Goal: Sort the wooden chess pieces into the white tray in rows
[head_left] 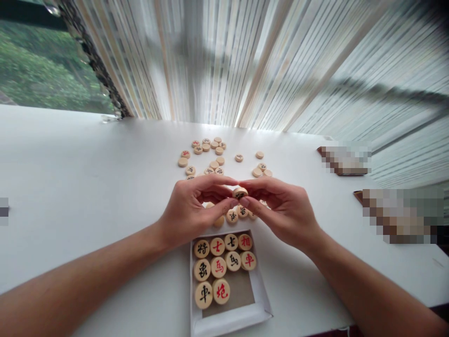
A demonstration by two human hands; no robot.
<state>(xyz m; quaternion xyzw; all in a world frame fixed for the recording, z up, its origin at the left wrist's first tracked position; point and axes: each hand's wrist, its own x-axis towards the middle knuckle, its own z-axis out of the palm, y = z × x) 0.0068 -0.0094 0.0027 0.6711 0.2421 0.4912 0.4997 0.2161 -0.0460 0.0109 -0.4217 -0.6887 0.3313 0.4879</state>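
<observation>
My left hand (196,206) and my right hand (280,208) meet above the white table (87,187), and both pinch one round wooden chess piece (240,192) between their fingertips. Directly below them lies a shallow white box (261,290) holding several wooden pieces (217,267) with red or black characters, laid flat in rows. A few loose pieces (236,214) rest on the table just under my fingers.
Several more wooden pieces (210,154) are scattered across the table farther back. Striped curtains (280,61) hang behind the table, with a window and greenery at far left. Two blurred-out objects (347,159) lie at the right side of the table.
</observation>
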